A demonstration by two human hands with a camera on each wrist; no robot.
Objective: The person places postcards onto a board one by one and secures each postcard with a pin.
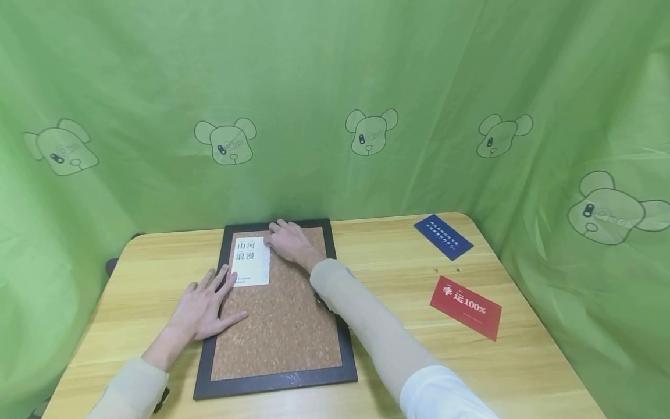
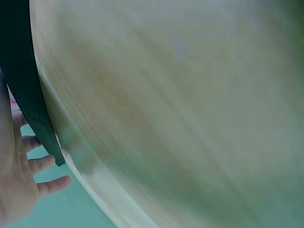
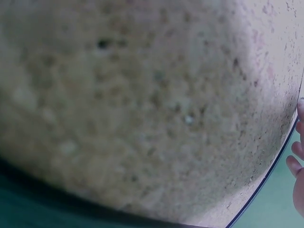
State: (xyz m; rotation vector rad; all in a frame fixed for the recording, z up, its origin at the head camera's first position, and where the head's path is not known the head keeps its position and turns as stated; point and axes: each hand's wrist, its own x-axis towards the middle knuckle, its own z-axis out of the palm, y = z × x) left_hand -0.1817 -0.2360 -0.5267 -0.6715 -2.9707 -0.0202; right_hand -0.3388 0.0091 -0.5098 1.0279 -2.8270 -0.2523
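Note:
A corkboard (image 1: 280,334) with a black frame (image 1: 274,381) lies flat on the wooden table. On its upper left part rests a white card (image 1: 253,265) printed with dark characters. My left hand (image 1: 199,308), fingers spread, lies across the frame's left side, fingertips at the card's lower left. My right hand (image 1: 290,241) reaches over the board; its thumb touches the card's upper right corner and its other fingers extend toward the top frame. Whether anything sits under that thumb is hidden. In the right wrist view only part of the right hand (image 3: 298,164) shows, beyond the cork.
Right of the board, a blue card (image 1: 443,237) with white writing lies near the table's back corner. Below it is a red card (image 1: 466,308), with two small pin-like pieces (image 1: 459,270) between them. A green curtain (image 1: 314,70) surrounds the table (image 1: 387,256).

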